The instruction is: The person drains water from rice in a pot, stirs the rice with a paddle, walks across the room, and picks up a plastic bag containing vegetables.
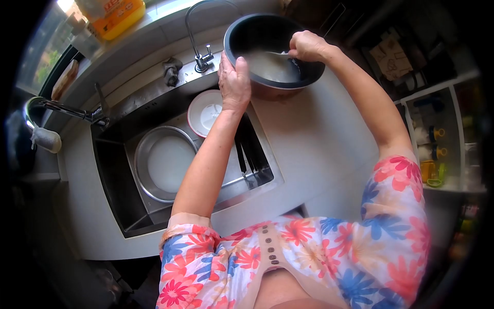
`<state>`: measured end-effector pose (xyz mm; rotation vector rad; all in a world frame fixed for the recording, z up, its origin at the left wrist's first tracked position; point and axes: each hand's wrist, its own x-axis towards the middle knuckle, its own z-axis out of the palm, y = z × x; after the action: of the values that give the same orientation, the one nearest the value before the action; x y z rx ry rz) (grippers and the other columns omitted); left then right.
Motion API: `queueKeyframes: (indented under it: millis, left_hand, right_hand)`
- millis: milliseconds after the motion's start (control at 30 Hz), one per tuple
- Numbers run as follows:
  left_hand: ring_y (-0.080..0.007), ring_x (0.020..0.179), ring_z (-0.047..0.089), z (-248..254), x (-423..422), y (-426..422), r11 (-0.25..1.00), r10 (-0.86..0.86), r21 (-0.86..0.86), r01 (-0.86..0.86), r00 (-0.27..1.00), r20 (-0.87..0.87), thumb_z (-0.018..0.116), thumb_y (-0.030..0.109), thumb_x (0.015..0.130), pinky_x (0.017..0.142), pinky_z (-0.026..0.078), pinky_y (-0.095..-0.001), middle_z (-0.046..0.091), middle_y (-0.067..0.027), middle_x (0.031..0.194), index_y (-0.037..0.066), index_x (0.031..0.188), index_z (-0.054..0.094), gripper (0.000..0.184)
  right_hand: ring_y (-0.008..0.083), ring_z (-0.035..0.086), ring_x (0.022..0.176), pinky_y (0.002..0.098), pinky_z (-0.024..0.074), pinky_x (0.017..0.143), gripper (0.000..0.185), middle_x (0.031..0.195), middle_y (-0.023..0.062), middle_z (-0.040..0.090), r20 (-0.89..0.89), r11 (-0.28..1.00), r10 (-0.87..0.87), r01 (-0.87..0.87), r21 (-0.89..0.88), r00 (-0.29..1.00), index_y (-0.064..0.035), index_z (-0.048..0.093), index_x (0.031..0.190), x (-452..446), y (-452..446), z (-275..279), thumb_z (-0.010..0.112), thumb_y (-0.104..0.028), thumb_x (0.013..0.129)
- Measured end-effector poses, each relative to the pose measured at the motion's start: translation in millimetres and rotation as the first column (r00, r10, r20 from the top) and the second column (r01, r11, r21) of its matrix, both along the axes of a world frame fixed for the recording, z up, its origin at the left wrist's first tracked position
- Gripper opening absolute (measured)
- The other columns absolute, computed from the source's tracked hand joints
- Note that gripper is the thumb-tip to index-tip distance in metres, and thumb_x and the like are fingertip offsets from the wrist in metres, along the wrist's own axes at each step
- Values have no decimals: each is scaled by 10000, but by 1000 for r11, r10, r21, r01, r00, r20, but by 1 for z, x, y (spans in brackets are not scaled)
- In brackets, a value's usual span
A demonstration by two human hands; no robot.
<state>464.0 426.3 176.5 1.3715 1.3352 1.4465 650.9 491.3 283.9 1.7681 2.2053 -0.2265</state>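
Observation:
A dark round pot [288, 87] with cloudy whitish contents is tilted at the counter's back edge, right of the sink. My left hand [234, 85] presses against its left rim, fingers on the outer wall. Over the pot's right side, my right hand [309, 46] is closed round the handle of a spoon-like utensil [276, 53], whose far end reaches over the cloudy contents. In the sink [117, 177] sit a metal bowl [167, 164] holding whitish liquid and a white bowl [206, 112] with a reddish rim, partly behind my left forearm.
A thin curved faucet [203, 62] stands close to the pot's left. Another faucet [72, 109] is at the sink's left corner. A dark cloth [171, 71] lies on the sink's back ledge. Dark utensils [241, 154] are in the sink's right part. Shelves [458, 118] stand at the right.

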Motion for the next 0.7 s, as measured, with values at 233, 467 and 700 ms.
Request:
queueKeyframes:
  millis: [233, 467, 700]
  left_hand:
    - [-395, 1251, 332, -1, -1, -2, 998, 44, -30, -47, 995, -88, 429, 364, 882, 1043, 255, -435, 391, -254, 1327, -22, 1353, 307, 621]
    - [-367, 1357, 156, 7, -12, -27, 960, 217, 270, -69, 794, -568, 474, 456, 882, 1038, 148, -568, 176, -166, 1475, 95, 1403, 271, 665]
    - [-327, 1386, 100, 8, -7, -43, 949, 115, 281, 140, 678, -726, 398, 602, 864, 1056, 85, -568, 144, -140, 1495, 119, 1427, 242, 758]
  right_hand:
    - [164, 553, 477, 299, 459, 463, 188, 586, 90, 609, -151, 944, 10, -59, -323, 989, 6, 659, 782, -8, -19, 15, 589, -167, 803]
    - [119, 510, 457, 267, 394, 407, 201, 598, 64, 615, -202, 918, -97, 9, -397, 975, -2, 671, 806, -11, -37, 32, 593, -188, 807]
    - [169, 606, 575, 306, 474, 548, 206, 641, 71, 646, -184, 988, -7, -21, -150, 983, -32, 686, 844, -3, -15, -2, 612, -223, 824]
